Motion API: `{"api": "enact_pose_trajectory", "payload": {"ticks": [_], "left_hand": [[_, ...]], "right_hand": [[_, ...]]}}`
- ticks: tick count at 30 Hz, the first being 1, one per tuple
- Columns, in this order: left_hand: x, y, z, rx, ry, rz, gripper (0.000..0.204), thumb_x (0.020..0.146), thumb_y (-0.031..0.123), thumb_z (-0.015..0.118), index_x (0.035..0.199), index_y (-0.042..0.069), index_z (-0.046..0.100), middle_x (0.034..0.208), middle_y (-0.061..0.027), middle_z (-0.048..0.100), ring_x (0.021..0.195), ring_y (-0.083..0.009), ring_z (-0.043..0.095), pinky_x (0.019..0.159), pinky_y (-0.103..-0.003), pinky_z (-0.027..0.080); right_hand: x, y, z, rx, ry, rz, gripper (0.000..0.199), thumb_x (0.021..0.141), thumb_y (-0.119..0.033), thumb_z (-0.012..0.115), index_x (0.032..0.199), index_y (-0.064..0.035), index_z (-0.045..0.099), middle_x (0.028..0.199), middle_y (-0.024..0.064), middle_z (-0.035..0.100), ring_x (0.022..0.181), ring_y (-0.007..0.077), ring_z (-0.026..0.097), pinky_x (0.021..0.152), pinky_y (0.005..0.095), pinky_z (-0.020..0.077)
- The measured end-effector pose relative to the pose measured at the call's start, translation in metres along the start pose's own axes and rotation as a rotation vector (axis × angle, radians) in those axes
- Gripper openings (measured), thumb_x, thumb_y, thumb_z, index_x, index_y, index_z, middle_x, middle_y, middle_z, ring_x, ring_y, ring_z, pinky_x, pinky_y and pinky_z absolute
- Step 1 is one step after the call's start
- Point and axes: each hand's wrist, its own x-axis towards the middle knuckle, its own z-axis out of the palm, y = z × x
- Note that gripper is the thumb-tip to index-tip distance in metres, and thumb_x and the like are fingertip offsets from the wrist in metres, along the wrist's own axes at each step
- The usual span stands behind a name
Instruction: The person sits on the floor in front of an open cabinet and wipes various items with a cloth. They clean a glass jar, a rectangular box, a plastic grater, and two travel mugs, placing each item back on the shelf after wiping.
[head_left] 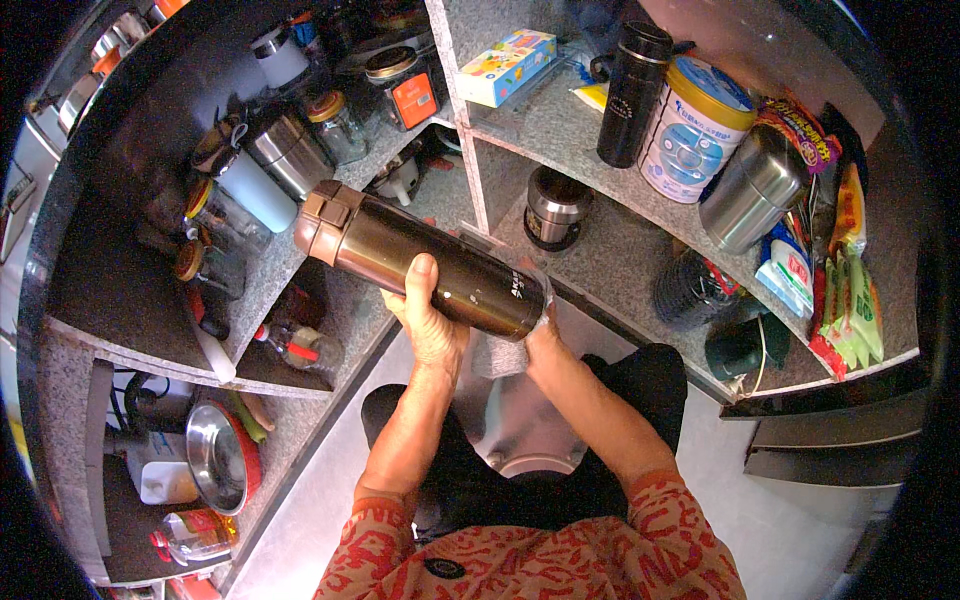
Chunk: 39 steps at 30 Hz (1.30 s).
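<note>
A shiny brown vacuum flask [440, 262] with a lighter brown lid lies tilted in front of me, its lid toward the upper left. My left hand [432, 325] is closed around its middle from below, with the thumb along the near side. At the base end, my right hand [543, 338] is pressed against the flask and its fingers are mostly hidden behind it. Beside that hand, a grey textured cloth [500, 356] hangs below the flask and appears gripped in it.
Speckled shelves surround me. On the left stand a light blue bottle [258, 190], glass jars [338, 128] and a steel bowl [218, 458]. On the right are a black tumbler [635, 95], a milk powder tin [692, 135], a steel canister [755, 190] and a steel cup [556, 208].
</note>
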Motion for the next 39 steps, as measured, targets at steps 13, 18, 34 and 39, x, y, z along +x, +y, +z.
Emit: {"api": "enact_pose_trajectory", "payload": {"ticks": [13, 18, 34, 39], "left_hand": [[0.013, -0.009, -0.021, 0.019, 0.055, -0.084, 0.056, 0.072, 0.038, 0.064, 0.112, 0.004, 0.046, 0.099, -0.0127, 0.059, 0.086, -0.0244, 0.058, 0.077, -0.037, 0.049], [0.011, -0.014, -0.034, -0.129, 0.012, -0.24, 0.057, 0.068, 0.038, 0.065, 0.111, 0.005, 0.049, 0.096, -0.0105, 0.059, 0.085, -0.0256, 0.057, 0.077, -0.039, 0.048], [-0.01, -0.01, -0.014, 0.099, -0.178, -0.003, 0.071, 0.072, 0.019, 0.061, 0.134, 0.009, 0.028, 0.114, -0.008, 0.05, 0.1, -0.0185, 0.052, 0.084, -0.031, 0.046], [-0.024, -0.01, -0.014, 0.183, -0.212, -0.237, 0.07, 0.071, 0.027, 0.067, 0.13, 0.007, 0.034, 0.116, -0.0067, 0.049, 0.103, -0.0173, 0.05, 0.089, -0.031, 0.042]], "right_hand": [[-0.083, -0.065, 0.069, -1.122, -0.252, -1.164, 0.017, 0.084, -0.011, 0.056, 0.097, 0.0, 0.058, 0.091, 0.0125, 0.061, 0.082, 0.0269, 0.058, 0.075, 0.0374, 0.0451], [-0.086, -0.074, 0.078, -1.238, -0.396, -1.231, 0.023, 0.084, -0.016, 0.053, 0.103, -0.0021, 0.056, 0.103, 0.017, 0.057, 0.092, 0.0346, 0.055, 0.082, 0.0415, 0.0432], [-0.095, -0.083, 0.086, -1.495, -0.465, -1.321, 0.052, 0.07, -0.011, 0.064, 0.12, -0.0146, 0.053, 0.121, 0.0174, 0.043, 0.108, 0.0368, 0.046, 0.093, 0.0451, 0.0384], [-0.099, -0.095, 0.097, -1.432, -0.495, -1.407, 0.045, 0.073, -0.015, 0.064, 0.116, -0.014, 0.055, 0.121, 0.0138, 0.044, 0.109, 0.0355, 0.044, 0.093, 0.0448, 0.0378]]}}
